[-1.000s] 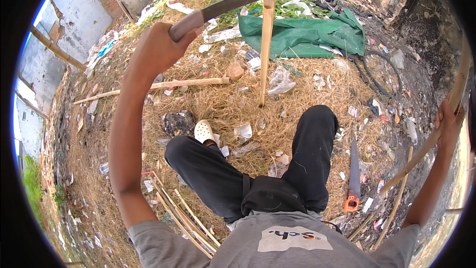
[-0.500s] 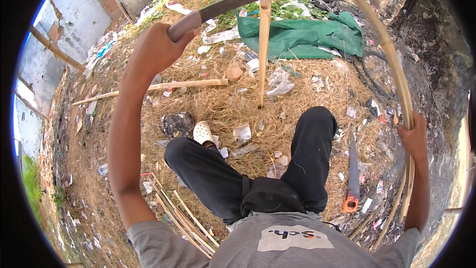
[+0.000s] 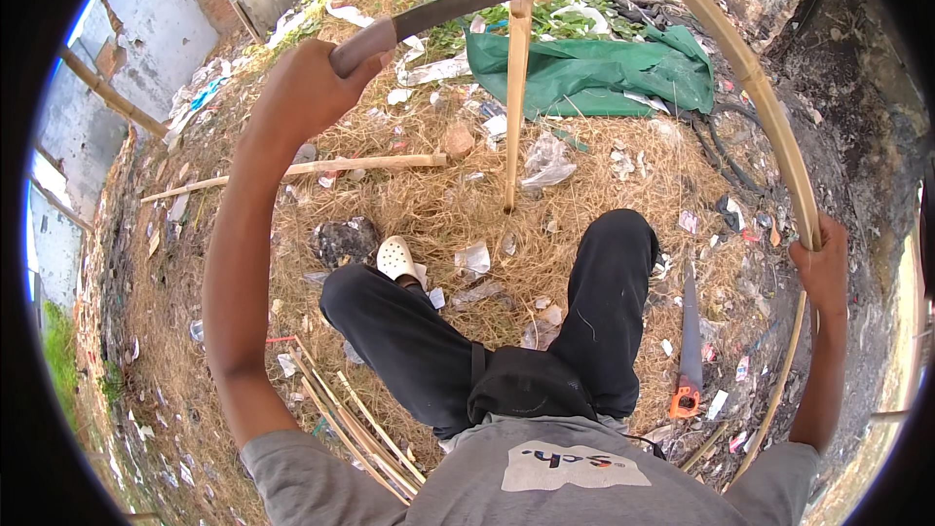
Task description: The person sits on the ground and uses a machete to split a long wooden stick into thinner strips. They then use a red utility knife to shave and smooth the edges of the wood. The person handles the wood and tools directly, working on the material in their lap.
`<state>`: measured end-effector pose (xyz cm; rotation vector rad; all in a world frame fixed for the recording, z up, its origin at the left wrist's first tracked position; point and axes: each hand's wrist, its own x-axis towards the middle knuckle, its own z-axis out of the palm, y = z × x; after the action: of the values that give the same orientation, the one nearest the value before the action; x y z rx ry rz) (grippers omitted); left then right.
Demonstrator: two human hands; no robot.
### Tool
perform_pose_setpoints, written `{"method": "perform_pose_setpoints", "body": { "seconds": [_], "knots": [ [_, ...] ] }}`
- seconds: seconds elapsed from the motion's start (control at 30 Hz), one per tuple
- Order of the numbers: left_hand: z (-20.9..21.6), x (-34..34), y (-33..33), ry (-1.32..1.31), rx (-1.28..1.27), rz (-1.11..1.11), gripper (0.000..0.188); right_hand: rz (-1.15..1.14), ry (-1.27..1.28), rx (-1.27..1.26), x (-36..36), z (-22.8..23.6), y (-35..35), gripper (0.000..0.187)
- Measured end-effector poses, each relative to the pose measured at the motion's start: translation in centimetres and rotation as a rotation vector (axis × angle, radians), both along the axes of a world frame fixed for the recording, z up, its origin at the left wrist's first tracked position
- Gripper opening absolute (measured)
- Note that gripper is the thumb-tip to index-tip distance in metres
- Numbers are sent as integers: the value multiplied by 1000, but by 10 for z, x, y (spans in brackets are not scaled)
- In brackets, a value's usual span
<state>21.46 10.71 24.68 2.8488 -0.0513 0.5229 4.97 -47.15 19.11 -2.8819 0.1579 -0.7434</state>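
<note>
My left hand (image 3: 317, 88) is raised at the upper left, closed round the handle of a machete (image 3: 453, 8). The dark blade points right and crosses an upright bamboo stake (image 3: 519, 88), which covers a short part of it. Whether the blade sits in a split in the stake, I cannot tell. At the right, my right hand (image 3: 824, 263) grips a long bamboo strip (image 3: 745, 63) that bends up and away toward the top edge. The strip's far end is out of view.
A handsaw (image 3: 690, 346) with an orange handle lies right of my legs. Bamboo strips (image 3: 355, 429) lie at my lower left. A bamboo stick (image 3: 365, 164), a dark stone-like lump (image 3: 346, 244) and a green sheet (image 3: 594, 73) rest on littered dry grass. Walls (image 3: 146, 0) stand behind.
My right hand has shifted slightly right and up on or with the bamboo strip, whose upper part swung a little left. My left hand and the machete have hardly moved.
</note>
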Motion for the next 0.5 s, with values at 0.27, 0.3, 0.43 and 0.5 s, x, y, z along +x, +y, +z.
{"method": "perform_pose_setpoints", "body": {
  "seconds": [0.27,0.3,0.43,0.5],
  "knots": [
    [-3,3,1,8,-10,-3,63,47,-70,230,3,0,19,32],
    [-1,0,-2,1,-2,-2,63,83,-58,110,1,-13,16,32],
    [0,5,2,41,-20,-37,65,81,-54,99,-5,-29,1,31],
    [2,2,0,51,-12,-4,65,-28,-22,106,-9,-12,-5,29]
  ]
}}
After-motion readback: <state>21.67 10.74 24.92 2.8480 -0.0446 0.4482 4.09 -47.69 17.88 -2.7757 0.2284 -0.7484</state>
